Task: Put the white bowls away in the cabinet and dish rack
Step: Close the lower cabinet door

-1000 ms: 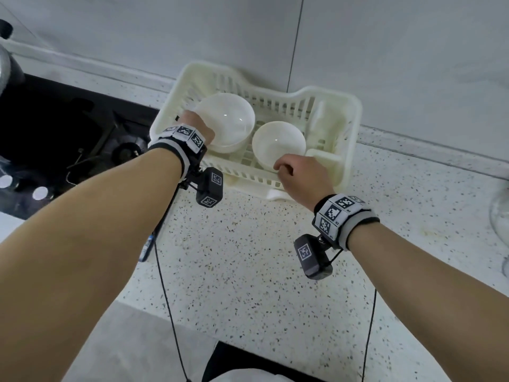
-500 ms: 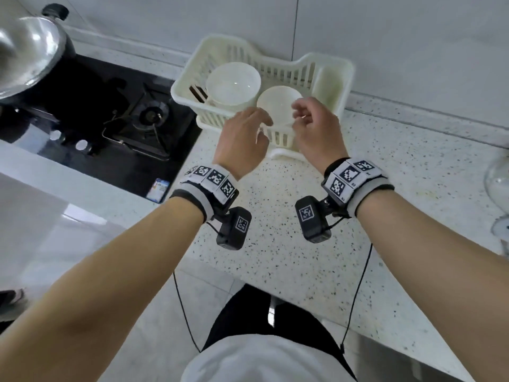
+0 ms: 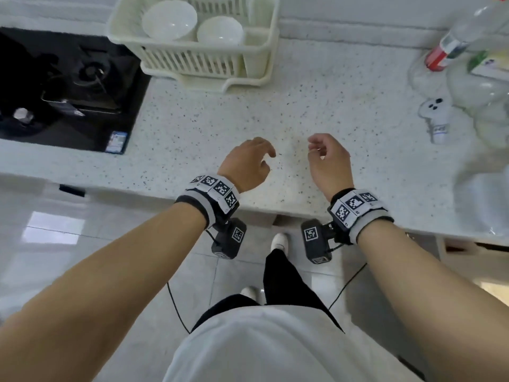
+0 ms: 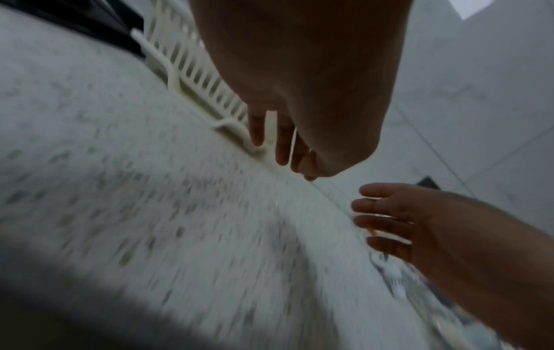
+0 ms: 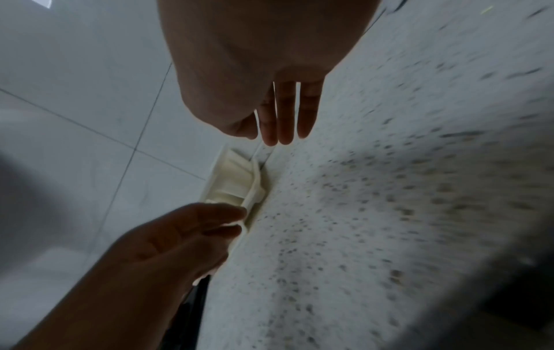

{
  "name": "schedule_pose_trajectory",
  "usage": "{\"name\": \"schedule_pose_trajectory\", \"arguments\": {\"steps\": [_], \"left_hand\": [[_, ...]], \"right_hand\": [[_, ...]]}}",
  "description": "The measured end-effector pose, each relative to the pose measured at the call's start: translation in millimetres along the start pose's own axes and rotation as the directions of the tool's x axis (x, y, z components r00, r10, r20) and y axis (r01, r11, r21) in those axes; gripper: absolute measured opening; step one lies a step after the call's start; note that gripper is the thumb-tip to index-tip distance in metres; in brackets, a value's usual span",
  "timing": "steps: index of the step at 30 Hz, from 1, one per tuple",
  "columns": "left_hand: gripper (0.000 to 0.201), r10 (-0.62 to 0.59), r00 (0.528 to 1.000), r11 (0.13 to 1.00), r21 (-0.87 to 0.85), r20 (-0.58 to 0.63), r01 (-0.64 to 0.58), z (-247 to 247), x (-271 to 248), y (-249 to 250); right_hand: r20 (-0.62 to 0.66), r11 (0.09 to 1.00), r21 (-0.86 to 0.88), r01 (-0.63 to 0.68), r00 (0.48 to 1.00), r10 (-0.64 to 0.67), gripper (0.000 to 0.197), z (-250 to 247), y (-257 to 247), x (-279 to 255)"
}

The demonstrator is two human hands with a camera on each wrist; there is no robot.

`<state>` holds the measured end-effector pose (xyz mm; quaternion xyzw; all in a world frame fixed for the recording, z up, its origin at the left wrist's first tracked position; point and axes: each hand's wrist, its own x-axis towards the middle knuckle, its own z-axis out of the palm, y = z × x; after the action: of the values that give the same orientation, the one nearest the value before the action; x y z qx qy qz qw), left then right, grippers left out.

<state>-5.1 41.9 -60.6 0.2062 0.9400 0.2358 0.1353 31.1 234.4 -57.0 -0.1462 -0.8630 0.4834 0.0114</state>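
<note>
both my hands hang above the speckled countertop (image 3: 316, 100), near its front edge, and neither one has hold of anything. my left hand (image 3: 245, 164) sits at about 11 o'clock from the middle of the head view, fingers loosely curled with the thumb apart from them. my right hand (image 3: 329, 161) is at about 1 o'clock, beside the left with a gap between them, its fingers also hanging in a relaxed curl. from the wrist views the fingers of each hand point down toward the counter without touching it, as far as i can tell through the blur.

the cream dish rack (image 3: 192, 59) stands at 12 o'clock, at the back of the counter against the wall, well apart from my hands. two white bowls rest inside it side by side: the larger bowl (image 3: 169, 20) to the left, the smaller bowl (image 3: 219, 31) just beside it on the right.

the black stove (image 3: 63, 86) lies at 10 o'clock, next to the rack. clear bottles (image 3: 465, 51) stand at 2 o'clock.
</note>
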Motion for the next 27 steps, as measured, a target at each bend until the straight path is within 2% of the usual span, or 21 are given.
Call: {"name": "schedule_pose_trajectory", "arguments": {"steps": [4, 7, 10, 12, 15, 20, 23, 27], "left_hand": [[0.044, -0.053, 0.974, 0.996, 0.079, 0.222, 0.036, 53, -44, 12], [0.054, -0.101, 0.947, 0.983, 0.175, 0.305, 0.049, 84, -76, 17], [0.067, -0.134, 0.948, 0.948, 0.317, 0.289, 0.037, 106, -92, 17], [0.076, -0.164, 0.949, 0.923, 0.382, 0.269, 0.051, 116, -97, 19], [0.083, -0.146, 0.956, 0.910, 0.414, 0.253, 0.029, 125, -95, 28], [0.085, -0.140, 0.963, 0.899, 0.436, 0.231, 0.026, 144, -75, 41], [0.086, -0.180, 0.963, 0.867, 0.494, 0.202, 0.059, 158, -73, 46], [0.084, -0.215, 0.963, 0.859, 0.500, 0.160, 0.109, 171, -77, 49]], "right_hand": [[-0.057, 0.992, -0.074, -0.106, 0.993, 0.102, 0.029, -17, 41, -74], [-0.045, 0.964, -0.167, -0.208, 0.978, 0.203, 0.031, -32, 70, -128], [-0.054, 0.896, -0.248, -0.368, 0.929, 0.367, 0.034, -55, 109, -170], [-0.070, 0.827, -0.294, -0.480, 0.873, 0.482, 0.040, -71, 135, -190], [-0.118, 0.731, -0.307, -0.610, 0.786, 0.607, 0.050, -97, 168, -209], [-0.265, 0.611, -0.324, -0.723, 0.689, 0.675, 0.060, -133, 224, -205], [-0.293, 0.553, -0.362, -0.750, 0.655, 0.697, 0.065, -145, 253, -199], [-0.280, 0.473, -0.438, -0.765, 0.616, 0.736, 0.061, -148, 282, -200]]}}
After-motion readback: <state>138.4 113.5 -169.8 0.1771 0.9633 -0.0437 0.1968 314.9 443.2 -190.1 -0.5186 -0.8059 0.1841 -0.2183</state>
